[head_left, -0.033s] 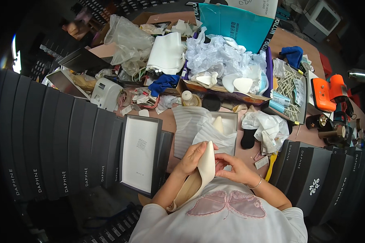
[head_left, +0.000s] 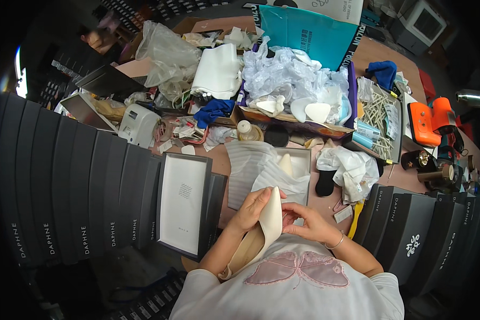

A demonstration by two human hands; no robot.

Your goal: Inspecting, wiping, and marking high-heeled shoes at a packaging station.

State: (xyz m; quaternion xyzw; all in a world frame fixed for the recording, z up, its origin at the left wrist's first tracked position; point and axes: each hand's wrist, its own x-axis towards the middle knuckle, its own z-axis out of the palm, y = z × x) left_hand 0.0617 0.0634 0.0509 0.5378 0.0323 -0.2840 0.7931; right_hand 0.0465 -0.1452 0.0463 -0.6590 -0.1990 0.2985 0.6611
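Tall stacks of dark boxes wall in the left side of the tabletop, and more dark boxes stand at the right. A box part with a white inside leans upright near the left forearm. Directly ahead lies an open shoebox; striped tissue paper spreads beside it and across its near part, partly covering a second pale shoe inside. Beyond are a capped bottle, a round black thing and a purple-edged carton heaped with crumpled plastic. To the right, crumpled white wrapping sits just beside a black object, with a tray of pale sticks and an orange device farther off.

The cream shoe is gripped in the left hand, toe pointing away from the body, its other end down along the left forearm. The right hand, fingers bent, is at the shoe's right edge; whether it touches or pinches anything I cannot tell.
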